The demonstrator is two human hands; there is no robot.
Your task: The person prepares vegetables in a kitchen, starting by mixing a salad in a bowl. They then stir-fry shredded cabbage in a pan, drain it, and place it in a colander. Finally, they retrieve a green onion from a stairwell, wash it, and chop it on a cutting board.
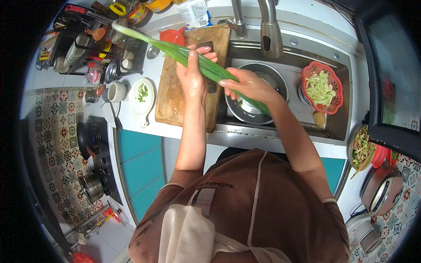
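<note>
A long green onion (164,48) slants across both my hands, its white end toward the upper left and its green leaves toward the sink. My left hand (193,76) is closed around its middle, thumb on top, above the wooden cutting board (175,103). Farther down, my right hand (251,85) grips the leaves over a round metal basin (284,87) in the sink. The leaf ends hang over that basin. Part of a dark flat thing (211,87) shows on the board behind my left wrist; I cannot make out its kind.
A red scalloped bowl (309,72) of cut pale-green vegetable stands in the sink's right side. The faucet (269,30) rises behind the basin. Left of the board lie a white plate (136,107) with green pieces and a red strainer-like thing (173,36). A stove (103,153) stands farther left.
</note>
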